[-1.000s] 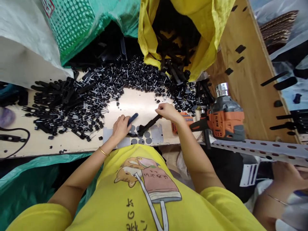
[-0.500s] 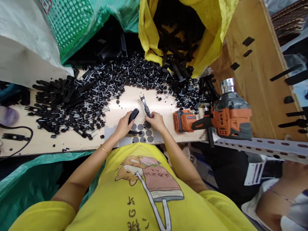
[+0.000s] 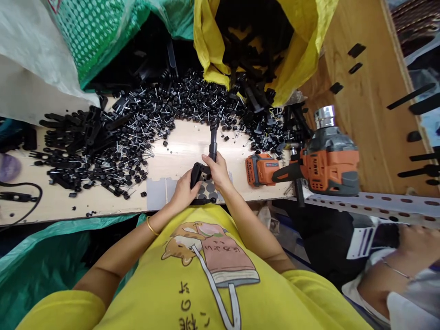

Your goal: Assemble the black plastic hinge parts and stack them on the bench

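My left hand (image 3: 184, 191) is closed round a short black plastic handle piece (image 3: 195, 174) with a rounded end. My right hand (image 3: 219, 172) grips a long black bar-shaped part (image 3: 213, 140), which points away from me toward the pile. The two pieces are close together near the bench's front edge; whether they touch is hard to tell. Below my hands another black part (image 3: 202, 201) lies by a grey sheet with round discs (image 3: 209, 188), partly hidden by my fingers.
A heap of small black knobs with metal pins (image 3: 192, 98) arcs across the bench. Black clips (image 3: 91, 130) lie left. An orange cordless power tool (image 3: 330, 162) rests right. A yellow sack (image 3: 309, 55) and green sack (image 3: 99, 41) stand behind. Another person's arm (image 3: 388, 279) is lower right.
The long bar has swung from leaning left to pointing nearly straight away from me. My left hand has moved right and nearer me with the handle piece, close to my right hand.
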### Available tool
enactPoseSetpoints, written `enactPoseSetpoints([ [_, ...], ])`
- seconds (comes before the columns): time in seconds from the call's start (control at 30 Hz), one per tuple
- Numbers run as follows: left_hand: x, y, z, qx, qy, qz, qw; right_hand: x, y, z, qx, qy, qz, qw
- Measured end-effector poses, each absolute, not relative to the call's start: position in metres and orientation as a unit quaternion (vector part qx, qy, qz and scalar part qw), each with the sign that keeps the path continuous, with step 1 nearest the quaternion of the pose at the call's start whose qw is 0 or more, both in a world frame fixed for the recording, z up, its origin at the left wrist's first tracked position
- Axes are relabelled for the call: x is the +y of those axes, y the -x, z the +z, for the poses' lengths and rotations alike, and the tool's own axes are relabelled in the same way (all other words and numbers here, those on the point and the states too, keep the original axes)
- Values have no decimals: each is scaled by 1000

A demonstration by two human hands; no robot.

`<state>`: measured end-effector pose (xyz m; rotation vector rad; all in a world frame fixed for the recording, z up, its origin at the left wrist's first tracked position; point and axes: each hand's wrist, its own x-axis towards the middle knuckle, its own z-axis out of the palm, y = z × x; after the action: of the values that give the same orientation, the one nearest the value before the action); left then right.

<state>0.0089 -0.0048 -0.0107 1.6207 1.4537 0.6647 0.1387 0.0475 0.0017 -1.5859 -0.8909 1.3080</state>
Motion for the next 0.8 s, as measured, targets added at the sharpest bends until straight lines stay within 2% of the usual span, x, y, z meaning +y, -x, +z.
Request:
enactPoseSetpoints([
  [0.13,-9,-2,-7,536,-691,248,417,41,-140,7,-296,592,594,457],
  [0.3,-22,6,4,503,-720,220,424,25,-139,16,-246,512,705,425],
  [0.5,-38,6,7,521,-738,195,383,14,-124,15,-187,558,649,482],
  [0.63,-41,7,6,517,-756,169,364,17,-123,13,-215,530,717,400],
  [0.8,-42,7,6,544,-752,146,344,13,-111,15,-158,582,610,514],
])
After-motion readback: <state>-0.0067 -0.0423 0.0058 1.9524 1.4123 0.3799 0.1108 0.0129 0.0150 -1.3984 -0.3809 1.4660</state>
